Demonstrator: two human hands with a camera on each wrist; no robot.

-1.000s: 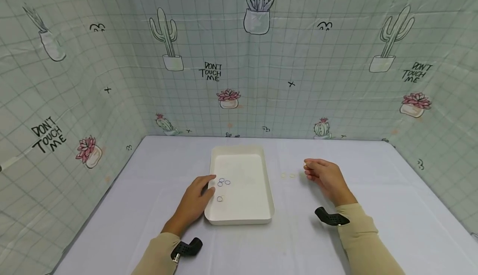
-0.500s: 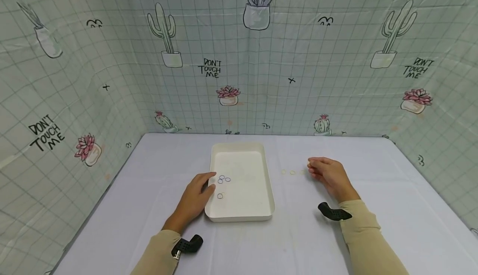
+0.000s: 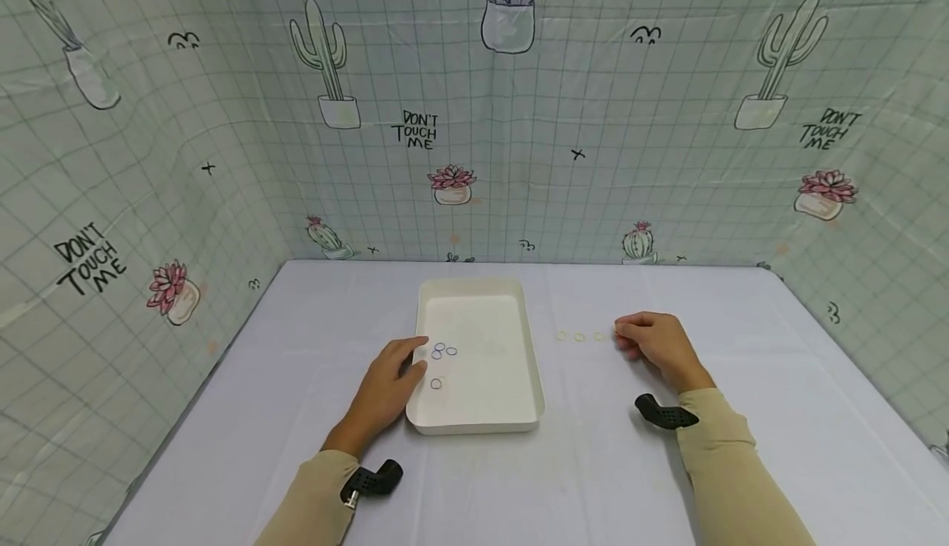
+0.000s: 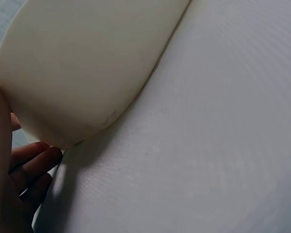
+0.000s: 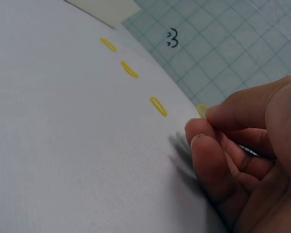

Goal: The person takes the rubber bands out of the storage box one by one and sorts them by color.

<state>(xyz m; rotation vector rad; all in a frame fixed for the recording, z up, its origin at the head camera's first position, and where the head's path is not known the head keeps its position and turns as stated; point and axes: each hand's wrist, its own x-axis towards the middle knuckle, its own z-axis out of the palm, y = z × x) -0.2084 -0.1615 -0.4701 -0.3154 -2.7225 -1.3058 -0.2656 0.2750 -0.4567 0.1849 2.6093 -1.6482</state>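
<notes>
Table (image 3: 593, 464): white cloth, open surface right of the tray. Tray (image 3: 528, 348): white; left hand (image 3: 385, 394) rests relaxed against its left rim. Right hand (image 3: 656, 348): pinches yellow ring (image 5: 202, 112), just right of three yellow rings (image 3: 579, 337) in a row.

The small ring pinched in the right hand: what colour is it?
Yellow. The ring shows best in the right wrist view.

A small yellow ring (image 5: 202, 112) (upright, pinched) lines up beside three flat yellow rings (image 5: 130, 69).
</notes>
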